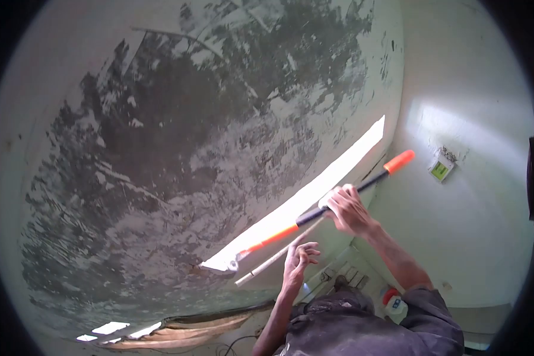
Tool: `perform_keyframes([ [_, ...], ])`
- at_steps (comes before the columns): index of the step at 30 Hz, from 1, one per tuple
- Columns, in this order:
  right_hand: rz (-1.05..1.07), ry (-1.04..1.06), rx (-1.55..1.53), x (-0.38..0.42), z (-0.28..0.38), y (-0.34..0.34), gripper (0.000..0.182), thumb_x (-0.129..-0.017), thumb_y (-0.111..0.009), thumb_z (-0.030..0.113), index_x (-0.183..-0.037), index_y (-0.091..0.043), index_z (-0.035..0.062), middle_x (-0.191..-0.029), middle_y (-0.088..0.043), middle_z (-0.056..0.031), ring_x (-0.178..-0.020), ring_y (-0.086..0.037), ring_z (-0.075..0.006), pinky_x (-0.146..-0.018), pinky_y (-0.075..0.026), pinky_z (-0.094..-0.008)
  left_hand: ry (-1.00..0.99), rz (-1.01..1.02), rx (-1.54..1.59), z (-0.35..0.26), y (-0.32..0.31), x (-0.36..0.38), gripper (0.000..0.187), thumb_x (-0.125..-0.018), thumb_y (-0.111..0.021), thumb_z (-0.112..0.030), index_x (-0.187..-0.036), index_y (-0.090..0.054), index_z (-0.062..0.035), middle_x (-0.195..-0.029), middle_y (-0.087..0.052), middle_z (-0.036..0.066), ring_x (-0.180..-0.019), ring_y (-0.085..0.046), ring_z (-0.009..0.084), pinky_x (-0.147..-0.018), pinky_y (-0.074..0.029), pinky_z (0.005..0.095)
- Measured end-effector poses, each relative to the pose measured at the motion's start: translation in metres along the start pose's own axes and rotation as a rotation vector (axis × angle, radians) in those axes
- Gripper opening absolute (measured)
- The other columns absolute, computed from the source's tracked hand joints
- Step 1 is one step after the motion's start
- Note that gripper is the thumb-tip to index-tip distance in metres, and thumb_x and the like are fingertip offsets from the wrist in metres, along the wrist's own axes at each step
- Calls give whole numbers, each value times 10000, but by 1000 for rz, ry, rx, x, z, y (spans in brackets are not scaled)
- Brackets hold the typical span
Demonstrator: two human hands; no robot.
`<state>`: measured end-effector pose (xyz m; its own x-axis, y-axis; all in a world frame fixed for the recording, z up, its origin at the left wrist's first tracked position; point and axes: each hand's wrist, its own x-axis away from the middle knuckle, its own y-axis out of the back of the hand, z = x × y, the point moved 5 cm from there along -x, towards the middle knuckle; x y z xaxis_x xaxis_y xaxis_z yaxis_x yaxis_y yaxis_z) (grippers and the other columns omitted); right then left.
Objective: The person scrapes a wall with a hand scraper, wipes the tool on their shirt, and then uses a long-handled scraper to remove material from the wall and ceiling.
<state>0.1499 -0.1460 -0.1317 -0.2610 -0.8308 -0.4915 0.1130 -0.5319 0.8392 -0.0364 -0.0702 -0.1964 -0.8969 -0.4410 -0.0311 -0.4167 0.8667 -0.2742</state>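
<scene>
Pole at a slant, orange at both ends (black between), with the right hand wrapped round its middle. Left hand sits lower, fingers loosely bent, beside a pale stick (touching or not, I can't tell). Beyond, grey patches mottle the wall; a small box hangs on the pale green wall.

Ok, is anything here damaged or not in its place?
The large surface on the left looks odd: its pale coating is ragged, with dark patches. Beside the small green-fronted box, the right wall looks chipped.
</scene>
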Motion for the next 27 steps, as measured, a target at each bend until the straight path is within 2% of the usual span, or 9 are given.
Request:
perform_keyframes([
  [1, -87, 22, 5, 17, 8, 18, 245, -803, -703, 187, -1005, -619, 77, -932, -609, -61, -951, -555, -216, -871, -341, -403, 13, -49, 73, 6, 5, 1, 841, -904, -523, -578, -1459, -222, -22, -1355, -463, 188, -1165, -535, 260, -909, -459, 391],
  [5, -58, -249, -77, 108, 15, 40, 218, -750, -691, 113, -949, -602, 96, -897, -605, -60, -885, -577, -250, -851, -349, -407, -1, -114, 462, 10, -8, 13, 881, -884, -524, -611, -1485, -179, -65, -1466, -368, 199, -1359, -378, 322, -1070, -360, 467],
  [9, -137, -603, -253, 220, 19, 22, 188, -761, -669, 101, -925, -579, 93, -873, -598, -96, -871, -575, -300, -774, -390, -415, 29, -13, 585, 33, -22, 18, 401, -959, -557, -374, -1191, -493, -53, -1248, -572, 161, -1259, -487, 383, -1098, -348, 504],
  [11, -133, -712, -330, 271, 30, 7, 212, -772, -671, 94, -942, -547, 71, -848, -605, -121, -828, -595, -321, -710, -440, -418, 114, 36, 450, 13, -45, 14, 237, -973, -556, -291, -952, -500, -62, -957, -627, 129, -1088, -596, 371, -1011, -406, 513],
  [13, -136, -758, -453, 278, 50, 13, 208, -789, -666, 93, -943, -528, 61, -807, -601, -118, -763, -604, -299, -672, -457, -395, 97, 159, 409, -6, -64, 2, 290, -998, -514, -302, -902, -501, -28, -911, -610, 139, -1063, -614, 316, -984, -425, 456],
  [17, -222, -781, -774, 241, 81, 19, 204, -835, -653, 98, -944, -490, 45, -697, -573, -78, -588, -591, -191, -566, -469, -307, -1, 242, 409, -62, -100, -47, 294, -1000, -510, -277, -829, -438, -49, -708, -502, 55, -704, -609, 234, -667, -509, 379],
  [18, -303, -811, -906, 225, 83, 19, 149, -897, -608, 143, -969, -531, 39, -630, -536, -22, -552, -523, -100, -516, -415, -268, -20, 251, 394, -73, -106, -62, 252, -995, -514, -248, -842, -445, -59, -665, -477, 41, -587, -587, 217, -578, -495, 364],
  [21, -263, -863, -1198, 187, 73, 11, 135, -944, -546, 159, -963, -586, 31, -589, -490, 17, -533, -459, -53, -484, -358, -251, -7, 153, 386, -114, -125, -102, 227, -976, -514, -214, -806, -403, -113, -595, -387, -3, -405, -417, 133, -381, -356, 281],
  [27, -355, -806, -947, 144, 55, 14, 186, -964, -526, 174, -897, -615, 25, -561, -422, 43, -513, -405, -41, -475, -305, -245, -85, 55, 416, -131, -104, -127, 349, -956, -510, -191, -655, -336, -161, -492, -291, -35, -342, -311, 91, -313, -249, 258],
])
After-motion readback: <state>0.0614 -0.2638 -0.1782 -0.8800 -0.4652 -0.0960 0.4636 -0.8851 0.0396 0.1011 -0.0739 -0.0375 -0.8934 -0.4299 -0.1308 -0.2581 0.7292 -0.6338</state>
